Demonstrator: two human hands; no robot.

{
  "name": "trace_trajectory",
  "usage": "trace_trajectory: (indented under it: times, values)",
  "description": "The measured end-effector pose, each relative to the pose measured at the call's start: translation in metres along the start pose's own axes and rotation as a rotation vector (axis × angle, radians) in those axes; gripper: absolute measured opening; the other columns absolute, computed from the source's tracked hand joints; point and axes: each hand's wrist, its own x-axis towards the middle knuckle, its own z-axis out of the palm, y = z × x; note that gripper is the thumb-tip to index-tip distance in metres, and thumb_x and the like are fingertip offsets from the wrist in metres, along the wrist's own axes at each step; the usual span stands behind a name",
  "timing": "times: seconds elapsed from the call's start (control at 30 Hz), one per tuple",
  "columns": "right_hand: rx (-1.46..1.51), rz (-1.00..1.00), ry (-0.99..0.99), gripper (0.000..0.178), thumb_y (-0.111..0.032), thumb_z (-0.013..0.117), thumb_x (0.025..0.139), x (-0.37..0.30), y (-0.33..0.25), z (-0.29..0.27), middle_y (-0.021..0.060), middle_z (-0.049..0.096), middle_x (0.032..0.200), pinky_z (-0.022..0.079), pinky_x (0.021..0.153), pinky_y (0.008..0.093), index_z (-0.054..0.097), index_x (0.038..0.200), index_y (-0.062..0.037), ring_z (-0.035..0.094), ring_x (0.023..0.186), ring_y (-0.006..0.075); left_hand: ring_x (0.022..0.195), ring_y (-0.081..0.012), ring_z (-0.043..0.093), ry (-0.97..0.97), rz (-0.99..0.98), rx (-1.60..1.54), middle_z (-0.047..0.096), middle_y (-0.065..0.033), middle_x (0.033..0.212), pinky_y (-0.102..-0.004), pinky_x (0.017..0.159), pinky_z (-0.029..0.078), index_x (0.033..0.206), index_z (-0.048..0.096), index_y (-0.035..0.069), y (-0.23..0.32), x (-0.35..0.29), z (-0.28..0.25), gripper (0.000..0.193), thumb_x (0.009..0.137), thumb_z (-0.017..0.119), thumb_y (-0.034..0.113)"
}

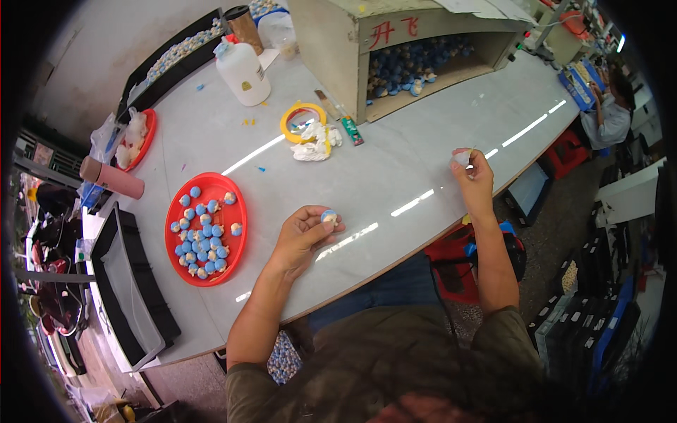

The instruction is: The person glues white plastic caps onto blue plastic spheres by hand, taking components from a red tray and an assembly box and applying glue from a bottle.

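Right of the round red plastic tray [216, 184], the left hand [301, 234] pinched a small round blue-and-cream ball [328, 217]. Farther right, the right hand [477, 180], fingers curled, gripped a small whitish scrap [462, 158]. The tray held many matching balls [204, 243].

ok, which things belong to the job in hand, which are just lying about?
Apparently in use:
blue-and-cream piece, left hand
whitish item, right hand
red tray of similar pieces

Apparently lying about:
pink bottle
tape roll
white glove
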Motion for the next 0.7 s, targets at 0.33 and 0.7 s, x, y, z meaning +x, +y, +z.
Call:
trace_trajectory:
  times: [0.33,0.7]
  values:
    - [-0.44,0.029,0.328,0.035,-0.01,0.076,0.078,0.034,0.052,-0.063,0.0048,0.062,0.085,0.048,0.074,0.0298,0.064,0.109,-0.0002,0.056,0.078,0.0156,0.095,-0.018,0.067,0.062,0.014,-0.041,0.067,-0.0113,0.105,-0.0245,0.078,0.056,0.113,0.054,0.002,-0.003,0.003,0.001,0.03,0.087,0.068,0.004]
    - [-0.497,-0.381,-0.084,0.01,-0.007,0.066,0.083,0.099,0.002,0.114,0.0117,0.065,0.088,0.052,0.069,0.0369,0.066,0.093,-0.0041,0.064,0.08,0.0282,0.096,-0.0205,0.067,0.141,0.056,-0.029,0.066,-0.0111,0.105,-0.0277,0.082,0.056,0.115,0.053,0.0,-0.004,0.004,-0.005,0.032,0.087,0.068,0.001]
